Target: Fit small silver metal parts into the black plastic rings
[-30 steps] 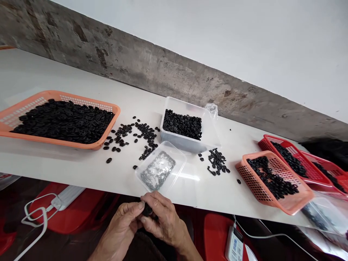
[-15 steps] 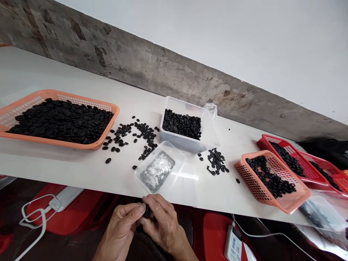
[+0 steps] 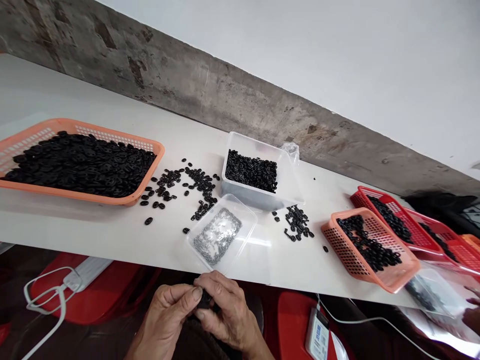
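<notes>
Just off the table's front edge, my left hand [image 3: 165, 315] and my right hand [image 3: 230, 312] meet around a small black plastic piece [image 3: 205, 300]. Fingers of both hands are closed on it and hide most of its shape. Nearest to them on the table stands a shallow clear tray [image 3: 246, 227] with many tiny silvery metal parts [image 3: 213, 242] in it. Behind that tray, a deeper clear box [image 3: 255, 194] holds small black parts. Loose black oval pieces [image 3: 200, 182] are scattered to its left, and a small pile of black parts [image 3: 297, 221] sits to its right.
A wide orange basket [image 3: 137, 197] full of black ovals stands at left. On the right are a smaller orange basket [image 3: 339, 250] and red baskets [image 3: 422, 240] with black parts. Another person's hand [image 3: 473, 307] shows at the right edge. Red stools [image 3: 97, 300] stand below.
My hands stay together on the black piece, with the fingers slightly shifted and lower. Another person's hand has appeared at the right edge. The view has shifted slightly.
</notes>
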`<state>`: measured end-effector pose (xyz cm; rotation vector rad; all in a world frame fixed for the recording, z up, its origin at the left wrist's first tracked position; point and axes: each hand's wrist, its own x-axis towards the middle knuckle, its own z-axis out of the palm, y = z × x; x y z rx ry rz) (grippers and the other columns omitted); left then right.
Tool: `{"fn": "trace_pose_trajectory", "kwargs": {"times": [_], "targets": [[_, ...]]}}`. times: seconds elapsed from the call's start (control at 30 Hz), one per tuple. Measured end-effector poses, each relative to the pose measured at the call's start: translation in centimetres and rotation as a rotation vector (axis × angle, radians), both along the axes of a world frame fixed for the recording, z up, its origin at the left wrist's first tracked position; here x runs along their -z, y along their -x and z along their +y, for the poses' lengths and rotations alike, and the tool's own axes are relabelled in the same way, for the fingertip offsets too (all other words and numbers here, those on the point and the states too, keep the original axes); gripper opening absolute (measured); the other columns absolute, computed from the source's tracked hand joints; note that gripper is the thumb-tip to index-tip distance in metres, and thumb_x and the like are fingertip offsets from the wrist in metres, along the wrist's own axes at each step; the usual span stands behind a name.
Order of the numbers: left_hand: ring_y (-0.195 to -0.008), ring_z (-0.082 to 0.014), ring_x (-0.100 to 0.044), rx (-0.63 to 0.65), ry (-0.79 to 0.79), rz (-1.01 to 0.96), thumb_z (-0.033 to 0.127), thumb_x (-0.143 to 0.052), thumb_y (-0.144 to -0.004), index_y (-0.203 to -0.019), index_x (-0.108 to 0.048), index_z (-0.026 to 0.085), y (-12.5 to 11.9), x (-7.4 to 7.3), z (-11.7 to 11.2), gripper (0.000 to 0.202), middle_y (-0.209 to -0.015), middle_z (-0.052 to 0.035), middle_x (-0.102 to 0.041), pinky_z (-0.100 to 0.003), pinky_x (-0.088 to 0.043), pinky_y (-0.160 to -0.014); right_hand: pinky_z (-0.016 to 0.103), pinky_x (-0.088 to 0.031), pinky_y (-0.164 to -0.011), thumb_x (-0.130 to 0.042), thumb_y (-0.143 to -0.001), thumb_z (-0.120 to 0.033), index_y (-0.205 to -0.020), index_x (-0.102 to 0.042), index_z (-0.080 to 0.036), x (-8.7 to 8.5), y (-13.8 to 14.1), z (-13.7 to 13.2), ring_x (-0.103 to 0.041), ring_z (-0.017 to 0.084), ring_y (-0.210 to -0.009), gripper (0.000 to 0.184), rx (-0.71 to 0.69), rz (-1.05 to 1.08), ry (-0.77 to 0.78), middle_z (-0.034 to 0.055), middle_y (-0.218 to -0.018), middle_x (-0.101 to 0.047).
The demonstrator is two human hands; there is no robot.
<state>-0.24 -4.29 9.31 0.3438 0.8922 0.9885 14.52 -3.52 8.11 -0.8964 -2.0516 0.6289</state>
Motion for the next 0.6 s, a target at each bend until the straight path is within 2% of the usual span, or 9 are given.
{"fn": "trace_pose_trajectory", "kwargs": {"times": [0.17,0.37,0.6], "targets": [[-0.056,-0.0128,-0.046,-0.043,0.033,0.006,0.026,-0.086,-0.055,-0.056,-0.074,0.019,0.2,0.0,0.0,0.013,-0.050,0.0031,-0.059,-0.023,-0.042,-0.055,0.030,-0.054,-0.068,-0.038,-0.097,-0.042,-0.124,-0.048,-0.013,-0.1,0.2,0.1,-0.061,0.020,-0.081,0.040,-0.004,-0.022,-0.005,0.0128,-0.094,-0.064],[-0.057,-0.0145,-0.048,-0.046,0.051,0.035,0.033,-0.085,-0.056,-0.055,-0.074,0.018,0.2,0.1,-0.2,0.019,-0.051,0.0010,-0.062,-0.025,-0.041,-0.055,0.029,-0.053,-0.068,-0.037,-0.097,-0.044,-0.122,-0.049,-0.014,-0.4,0.4,0.0,-0.061,0.020,-0.079,0.041,-0.010,-0.018,0.021,0.0123,-0.093,-0.064],[-0.057,-0.0143,-0.051,-0.086,0.091,0.021,0.034,-0.085,-0.054,-0.053,-0.074,0.018,-0.2,-1.0,-0.4,0.020,-0.050,0.0019,-0.062,-0.024,-0.041,-0.055,0.030,-0.053,-0.068,-0.035,-0.098,-0.044,-0.120,-0.049,-0.014,-0.8,0.5,-0.1,-0.062,0.021,-0.079,0.039,0.020,-0.050,0.009,0.0113,-0.090,-0.064]]}}
